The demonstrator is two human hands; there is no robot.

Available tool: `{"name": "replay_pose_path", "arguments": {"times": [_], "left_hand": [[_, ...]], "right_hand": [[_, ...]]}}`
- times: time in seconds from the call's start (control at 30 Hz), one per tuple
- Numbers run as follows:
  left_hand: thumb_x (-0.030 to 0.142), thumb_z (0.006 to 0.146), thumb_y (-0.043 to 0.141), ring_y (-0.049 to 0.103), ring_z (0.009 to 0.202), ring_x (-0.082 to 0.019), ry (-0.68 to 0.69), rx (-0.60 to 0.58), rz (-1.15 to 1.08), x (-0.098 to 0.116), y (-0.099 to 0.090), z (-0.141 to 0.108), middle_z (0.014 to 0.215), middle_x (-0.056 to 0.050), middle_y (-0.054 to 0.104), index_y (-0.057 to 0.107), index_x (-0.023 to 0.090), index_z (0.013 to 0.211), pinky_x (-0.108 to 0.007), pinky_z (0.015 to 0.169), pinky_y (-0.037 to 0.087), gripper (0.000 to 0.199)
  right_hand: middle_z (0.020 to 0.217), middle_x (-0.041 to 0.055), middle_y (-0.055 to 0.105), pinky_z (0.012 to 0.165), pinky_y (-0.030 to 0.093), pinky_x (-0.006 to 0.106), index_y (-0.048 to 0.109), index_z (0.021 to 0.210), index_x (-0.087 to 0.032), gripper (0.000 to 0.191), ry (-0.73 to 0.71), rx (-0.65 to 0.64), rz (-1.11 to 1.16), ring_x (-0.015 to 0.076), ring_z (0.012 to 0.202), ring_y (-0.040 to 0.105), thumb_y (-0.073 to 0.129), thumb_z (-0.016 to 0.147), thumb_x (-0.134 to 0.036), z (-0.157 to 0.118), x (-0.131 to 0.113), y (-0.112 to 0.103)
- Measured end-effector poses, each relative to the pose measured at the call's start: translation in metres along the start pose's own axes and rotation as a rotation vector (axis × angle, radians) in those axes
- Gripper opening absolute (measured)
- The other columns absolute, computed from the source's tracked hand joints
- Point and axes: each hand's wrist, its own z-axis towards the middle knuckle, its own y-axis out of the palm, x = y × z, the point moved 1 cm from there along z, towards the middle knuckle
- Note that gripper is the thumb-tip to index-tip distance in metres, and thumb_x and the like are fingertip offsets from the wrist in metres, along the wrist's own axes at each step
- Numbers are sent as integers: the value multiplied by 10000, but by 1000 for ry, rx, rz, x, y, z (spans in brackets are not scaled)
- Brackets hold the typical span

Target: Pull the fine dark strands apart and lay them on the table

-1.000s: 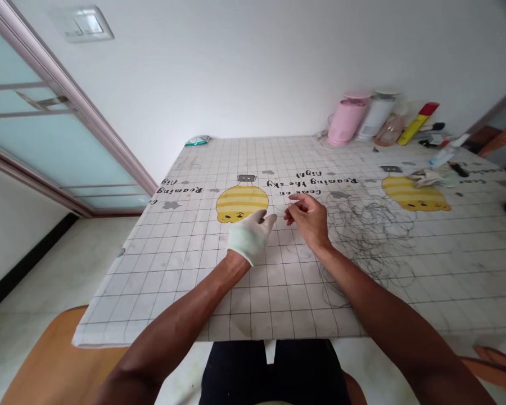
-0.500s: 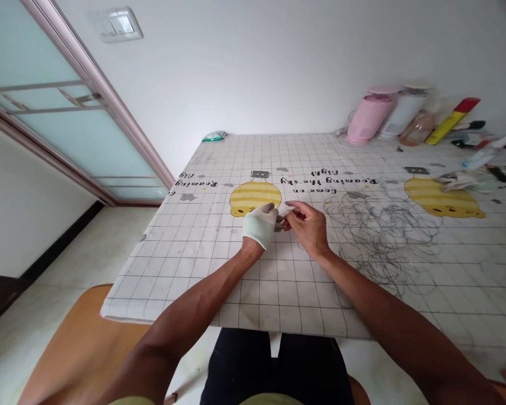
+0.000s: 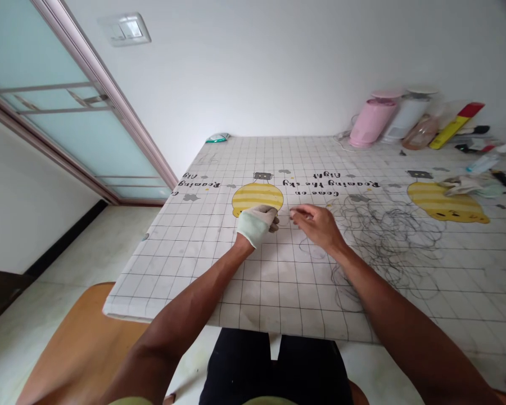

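My left hand (image 3: pixel 259 223), in a pale glove, is closed over the table beside a printed yellow balloon; what it holds is too small to make out. Bare, my right hand (image 3: pixel 316 225) is a short way to its right, its thumb and fingertips pressed together on something too thin to name. A faint thin strand shows near the fingertips, between the hands. Right of my right hand, a loose tangle of thin dark thread (image 3: pixel 388 242) lies spread on the checked tablecloth (image 3: pixel 185 259), partly under my right forearm.
Along the wall at the back right stand a pink cylinder (image 3: pixel 371 122), a white cylinder (image 3: pixel 407 117), a bottle (image 3: pixel 420 132) and a yellow-red box (image 3: pixel 456 126). A glove (image 3: pixel 461 184) lies at right. A green-white packet (image 3: pixel 217 138) sits at the back left corner; an orange chair (image 3: pixel 82 337) is below left.
My hands have moved apart, the left one slightly left and the right one slightly right, leaving a gap between them. The view has shifted a little.
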Motion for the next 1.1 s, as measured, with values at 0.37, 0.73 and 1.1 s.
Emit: {"name": "replay_pose_path", "arguments": {"times": [0.37, 0.73, 1.1], "left_hand": [[246, 961, 512, 629, 653, -211, 463, 128, 1115, -2, 25, -24, 699, -91, 690, 741, 167, 809, -328, 594, 351, 285], [210, 942, 551, 631, 698, -182, 419, 108, 1011, -9, 41, -22, 798, -67, 716, 759, 203, 949, -291, 649, 400, 208], [185, 870, 558, 544, 636, -194, 438, 75, 953, -6, 18, -21, 614, -60, 585, 633, 203, 656, -302, 611, 331, 227]], "right_hand": [[828, 36, 786, 692, 528, 333, 692, 997, -231, 157, -102, 185, -155, 216, 744, 742, 635, 976, -375, 1, -6, 22], [798, 103, 788, 527, 474, 252, 682, 783, -164, 112, 305, 106, 628, 156, 611, 690, 677, 854, -251, 5, -9, 19], [724, 45, 763, 490, 461, 266, 683, 764, -203, 281, 137, 103, 75, 159, 538, 666, 624, 938, -415, 11, 4, -12]]}}
